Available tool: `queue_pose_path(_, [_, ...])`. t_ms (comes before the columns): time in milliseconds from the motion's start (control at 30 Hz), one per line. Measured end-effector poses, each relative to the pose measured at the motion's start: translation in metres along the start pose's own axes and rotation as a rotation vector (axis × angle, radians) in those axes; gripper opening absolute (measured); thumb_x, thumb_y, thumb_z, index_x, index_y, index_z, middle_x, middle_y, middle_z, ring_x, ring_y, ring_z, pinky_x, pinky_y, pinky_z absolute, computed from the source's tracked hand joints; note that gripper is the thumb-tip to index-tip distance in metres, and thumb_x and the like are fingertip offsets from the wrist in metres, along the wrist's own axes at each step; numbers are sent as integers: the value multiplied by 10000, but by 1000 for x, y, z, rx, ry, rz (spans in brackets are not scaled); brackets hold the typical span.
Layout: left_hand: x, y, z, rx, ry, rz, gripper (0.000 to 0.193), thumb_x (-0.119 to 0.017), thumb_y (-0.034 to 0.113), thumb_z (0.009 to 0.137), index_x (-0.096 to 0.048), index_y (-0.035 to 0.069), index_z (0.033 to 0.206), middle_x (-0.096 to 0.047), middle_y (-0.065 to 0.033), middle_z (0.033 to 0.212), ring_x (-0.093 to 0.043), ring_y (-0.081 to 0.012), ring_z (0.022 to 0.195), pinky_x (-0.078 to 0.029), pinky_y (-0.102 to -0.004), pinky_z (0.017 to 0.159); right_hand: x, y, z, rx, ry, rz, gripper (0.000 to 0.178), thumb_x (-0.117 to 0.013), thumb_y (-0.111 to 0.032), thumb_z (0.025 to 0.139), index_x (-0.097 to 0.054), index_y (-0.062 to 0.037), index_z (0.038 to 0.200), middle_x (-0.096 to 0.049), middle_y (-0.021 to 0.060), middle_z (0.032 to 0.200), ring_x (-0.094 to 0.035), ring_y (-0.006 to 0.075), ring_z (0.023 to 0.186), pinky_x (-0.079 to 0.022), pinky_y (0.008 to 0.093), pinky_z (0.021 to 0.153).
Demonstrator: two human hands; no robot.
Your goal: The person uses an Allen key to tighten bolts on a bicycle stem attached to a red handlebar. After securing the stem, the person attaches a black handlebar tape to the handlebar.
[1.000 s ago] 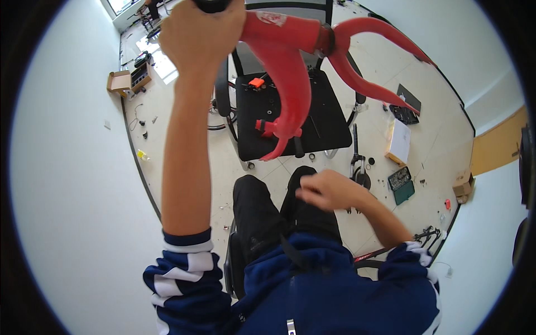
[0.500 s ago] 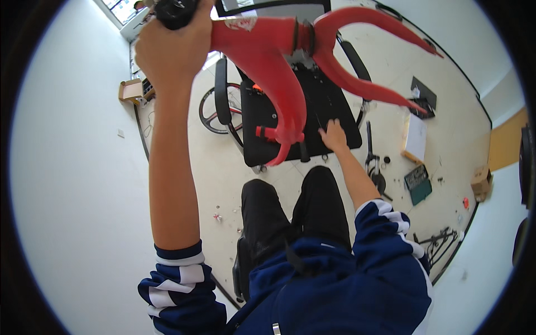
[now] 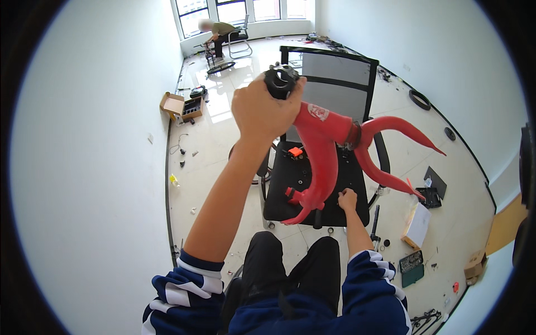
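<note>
My left hand is closed round the top end of a red bicycle frame, beside a black stem-like part. The frame is held up over the seat of a black office chair. Its red fork points away to the right, both prongs spread. My right hand rests low at the right side of the seat, fingers pinched together; whatever they hold is hidden. Small washers and nuts lie scattered on the seat with an orange piece.
A white box, a black tool case and a green case lie on the floor to my right. An open cardboard box stands by the left wall. Far off, another person bends over a bicycle near the windows.
The view has tilted up, bringing the windows and the other person into sight. My left hand still holds the red frame. My right hand stays by the seat, its fingers more curled.
</note>
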State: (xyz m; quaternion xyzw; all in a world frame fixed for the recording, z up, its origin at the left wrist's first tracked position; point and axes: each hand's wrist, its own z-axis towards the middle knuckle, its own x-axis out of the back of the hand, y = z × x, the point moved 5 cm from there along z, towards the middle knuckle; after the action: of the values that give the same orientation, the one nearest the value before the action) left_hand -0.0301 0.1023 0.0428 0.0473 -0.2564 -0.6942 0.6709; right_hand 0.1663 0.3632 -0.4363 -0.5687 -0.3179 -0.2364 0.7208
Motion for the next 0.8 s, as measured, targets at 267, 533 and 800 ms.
queue_pose_path(267, [4,-8,1,59,-74,-13,405,-755,466,787,-702,66,747,-669,-78,595,-653,-306,564,-512,-394,690,61,74,-76,-284,192,816,294,-626,-199,958,-658,93,968,-732,124,805,-703,174,616,-549,293,576])
queue_pose_path(533, [-4,-10,3,40,-56,-39,391,-747,464,791,-671,87,719,-655,-84,575,-632,-303,545,-468,-378,744,358,-138,-185,436,671,860,181,-531,-85,1013,-581,81,1064,-703,166,951,-714,231,842,-590,356,798])
queue_pose_path(800, [-4,-9,4,6,-31,-2,400,-755,453,781,-626,88,680,-632,-85,548,-627,-306,539,-469,-383,734,349,-431,-105,861,21,884,125,-569,-68,1002,-610,49,1017,-721,130,931,-727,216,880,-588,325,829])
